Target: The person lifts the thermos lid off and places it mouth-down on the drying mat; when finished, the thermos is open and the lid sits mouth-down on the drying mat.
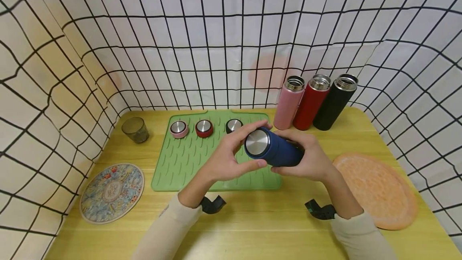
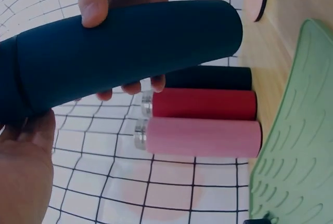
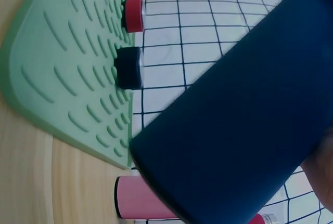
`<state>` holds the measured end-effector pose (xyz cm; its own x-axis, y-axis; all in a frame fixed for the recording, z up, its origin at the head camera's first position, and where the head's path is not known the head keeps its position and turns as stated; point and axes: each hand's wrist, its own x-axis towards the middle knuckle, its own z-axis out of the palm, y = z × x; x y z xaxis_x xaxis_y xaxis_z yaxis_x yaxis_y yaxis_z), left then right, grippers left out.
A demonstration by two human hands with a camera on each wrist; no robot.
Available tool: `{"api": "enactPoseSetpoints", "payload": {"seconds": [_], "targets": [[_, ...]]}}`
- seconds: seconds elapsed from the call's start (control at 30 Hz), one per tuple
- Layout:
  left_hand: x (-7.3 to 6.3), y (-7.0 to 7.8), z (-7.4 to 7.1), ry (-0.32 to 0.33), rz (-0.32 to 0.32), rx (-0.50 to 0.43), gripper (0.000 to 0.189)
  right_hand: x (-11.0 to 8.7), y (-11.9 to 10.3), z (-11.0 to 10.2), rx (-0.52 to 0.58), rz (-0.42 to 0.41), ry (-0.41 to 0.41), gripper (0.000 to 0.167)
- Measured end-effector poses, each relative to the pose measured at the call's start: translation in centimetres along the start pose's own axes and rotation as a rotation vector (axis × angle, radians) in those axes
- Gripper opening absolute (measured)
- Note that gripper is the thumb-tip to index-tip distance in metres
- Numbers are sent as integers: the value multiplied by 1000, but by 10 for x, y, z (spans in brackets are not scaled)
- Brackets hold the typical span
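Note:
A dark blue thermos bottle (image 1: 283, 150) is held up in the air, tilted, with its lid (image 1: 257, 143) on the left end. My right hand (image 1: 313, 156) grips the bottle's body, thumb on one side and fingers on the other. Around the lid curl the thumb and fingers of my left hand (image 1: 228, 155). In the left wrist view a seam shows between lid and body (image 2: 130, 52). On the green drying mat (image 1: 195, 167) lie three loose lids: pink (image 1: 178, 129), red (image 1: 204, 128) and black (image 1: 234, 125), the last partly behind my left hand.
Lidless pink (image 1: 287, 105), red (image 1: 311, 103) and black (image 1: 335, 103) bottles stand at the back right. A brownish glass (image 1: 135, 129) and a patterned round mat (image 1: 112, 193) are on the left. An orange round mat (image 1: 375, 189) lies to the right. White grid-patterned cloth (image 1: 216, 59) encloses the table.

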<state>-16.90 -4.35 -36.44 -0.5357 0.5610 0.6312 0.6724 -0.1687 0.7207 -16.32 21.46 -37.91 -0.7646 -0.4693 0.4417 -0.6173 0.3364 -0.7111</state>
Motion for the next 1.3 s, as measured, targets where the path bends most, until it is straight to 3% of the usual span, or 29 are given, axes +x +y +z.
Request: {"api": "enactPoseSetpoints", "payload": {"seconds": [0.17,0.3,0.47,0.8,0.93,1.03,1.17,1.3], "targets": [[-1,-1,-3,-78,75,-83,80,-3,-3,-2,55,31,-79,82],[-1,-1,-4,-98,81,-107,78,-4,-6,-2,86,53,-117,83],[-2,-2,-5,-43,44,-60,77,-1,-9,2,83,62,-135,82],[-3,-5,-4,29,-7,10,76,1,-13,13,38,89,-83,79],[-4,-7,3,132,-3,66,75,1,-14,17,-35,67,12,82],[-5,-13,10,237,-47,87,76,2,-12,19,-147,34,111,84],[-5,-19,13,299,-100,-10,77,3,-8,18,-192,22,153,84],[-5,-17,5,223,-71,-116,78,2,-6,12,-142,36,105,86]]}}
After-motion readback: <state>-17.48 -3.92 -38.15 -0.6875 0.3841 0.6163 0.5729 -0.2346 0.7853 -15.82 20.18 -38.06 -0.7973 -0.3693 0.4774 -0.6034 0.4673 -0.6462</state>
